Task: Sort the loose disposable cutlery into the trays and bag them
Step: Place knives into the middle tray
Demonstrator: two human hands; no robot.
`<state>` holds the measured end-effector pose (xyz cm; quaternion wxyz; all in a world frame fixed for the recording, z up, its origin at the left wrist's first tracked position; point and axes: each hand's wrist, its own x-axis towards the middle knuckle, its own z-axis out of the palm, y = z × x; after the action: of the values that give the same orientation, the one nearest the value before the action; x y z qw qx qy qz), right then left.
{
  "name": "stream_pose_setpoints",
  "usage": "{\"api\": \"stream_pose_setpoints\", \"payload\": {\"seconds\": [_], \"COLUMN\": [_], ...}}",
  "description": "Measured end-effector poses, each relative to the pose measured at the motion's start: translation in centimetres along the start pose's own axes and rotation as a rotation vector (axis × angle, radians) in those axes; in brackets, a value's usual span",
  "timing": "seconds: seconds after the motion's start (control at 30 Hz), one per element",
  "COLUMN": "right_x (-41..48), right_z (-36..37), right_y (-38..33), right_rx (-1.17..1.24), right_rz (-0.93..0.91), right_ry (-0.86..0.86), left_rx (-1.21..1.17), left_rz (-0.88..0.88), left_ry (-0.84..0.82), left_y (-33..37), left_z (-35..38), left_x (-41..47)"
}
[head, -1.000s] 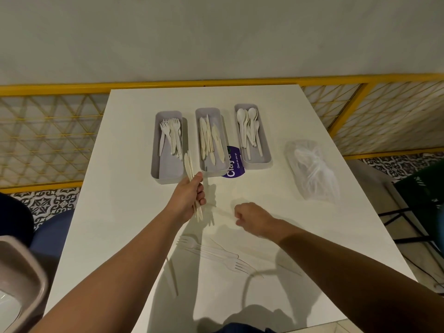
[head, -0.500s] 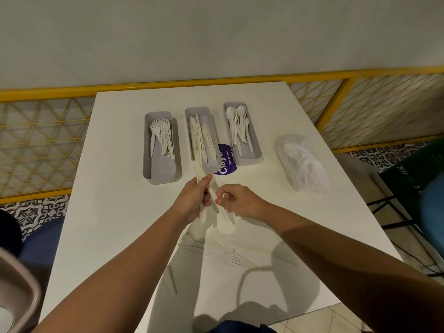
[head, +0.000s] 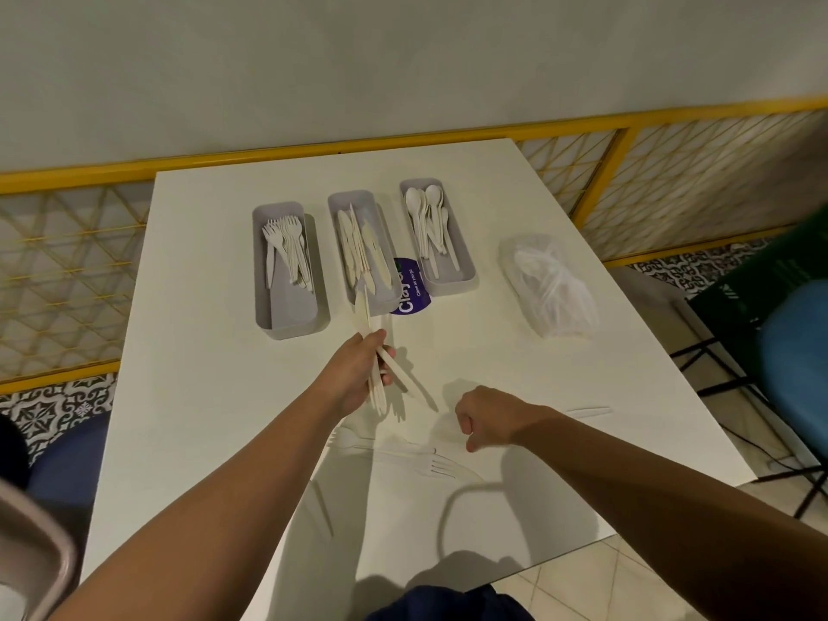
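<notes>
white plastic knives (head: 364, 313) sit bunched in our gripping left hand (head: 354, 378), just short of the knife tray (head: 363, 201) for dropping together, while our right hand (head: 486, 419) hovers curled, empty, over loose forks (head: 432, 463).

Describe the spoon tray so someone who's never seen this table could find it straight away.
On the white table, three grey trays stand in a row toward the far edge. The spoon tray is the rightmost, nearest the clear plastic bag. Only it holds round-bowled spoons; the others hold knives and forks.
</notes>
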<state>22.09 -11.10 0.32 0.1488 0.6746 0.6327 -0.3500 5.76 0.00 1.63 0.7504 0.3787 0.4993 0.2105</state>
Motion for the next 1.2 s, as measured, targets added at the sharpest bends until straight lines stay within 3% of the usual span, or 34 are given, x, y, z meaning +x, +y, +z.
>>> {"api": "stream_pose_setpoints", "payload": {"seconds": [0.27, 0.43, 0.7, 0.9, 1.03, 1.2], "right_x": [0.2, 0.8, 0.9, 1.6, 1.9, 2.2], "right_z": [-0.2, -3.6, -7.9, -8.4, -9.2, -9.7], "right_y": [-0.6, -2.2, -5.0, -6.8, -7.7, -7.8], "right_rx": [0.137, 0.488, 1.000, 1.082, 1.203, 1.646], "right_rz": [-0.039, -0.105, -0.189, -0.225, -0.222, -0.141], "right_ry": [0.106, 0.256, 0.271, 0.241, 0.328, 0.424], "left_rx": [-0.001, -0.001, -0.076, -0.137, -0.101, -0.481], "left_rz": [-0.017, -0.015, -0.039, -0.006, 0.000, 0.061], "left_ry": [-0.071, -0.079, -0.131, -0.189, -0.167, -0.145], "left_y": [0.0, -0.2, -0.2, 0.4, 0.4, 0.5], "left_z": [-1.2, -1.8, -2.3, -2.7, -3.4, -4.9], "left_x": [-0.6, -1.0, -1.6, -2.3, -2.4, -2.1]}}
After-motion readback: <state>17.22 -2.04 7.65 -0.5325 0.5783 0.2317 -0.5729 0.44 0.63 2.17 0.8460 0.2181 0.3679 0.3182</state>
